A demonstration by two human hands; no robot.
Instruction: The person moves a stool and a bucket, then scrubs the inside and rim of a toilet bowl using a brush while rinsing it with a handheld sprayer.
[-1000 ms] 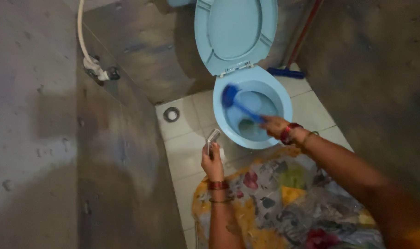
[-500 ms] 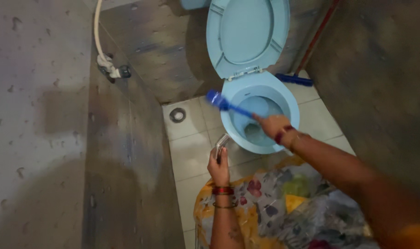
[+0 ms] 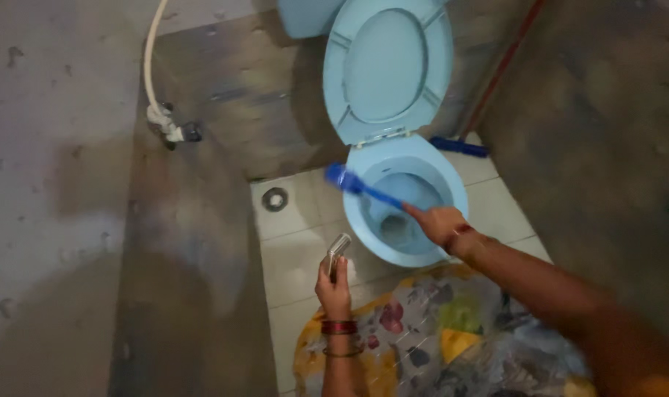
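— Gripping what, exactly, with the right hand (image 3: 439, 223)?

— The end of a blue toilet brush (image 3: 360, 187). The fingers are wrapped tight round the handle, just right of the frame's centre, over the bowl of a pale blue toilet (image 3: 452, 187).

— Which way does the brush run?

— Its long axis slants from the fist up and to the left. The head points to the upper left and sits over the bowl's left rim, above the water; I cannot tell whether it touches the rim. The handle is thin and straight, a deeper blue than the porcelain, and the head is a thicker, blurred blue lump.

— And the left hand (image 3: 334, 288)?

— Lower centre of the frame, closed round a small silvery sprayer head (image 3: 337, 252) that sticks up out of the fist, tilted a little to the right. It is held over the white floor tiles (image 3: 297, 250), just left of the bowl. Red and gold bangles (image 3: 339, 328) ring that wrist.

— What lies around them?

— The seat and lid (image 3: 387, 66) stand raised at top centre. A round floor drain (image 3: 275, 198) sits left of the bowl. A white hose with a tap fitting (image 3: 169, 129) hangs on the grey wall at upper left. A second blue brush head on a reddish stick (image 3: 459, 145) lies right of the hinge. Flowered cloth (image 3: 437, 338) fills the bottom.
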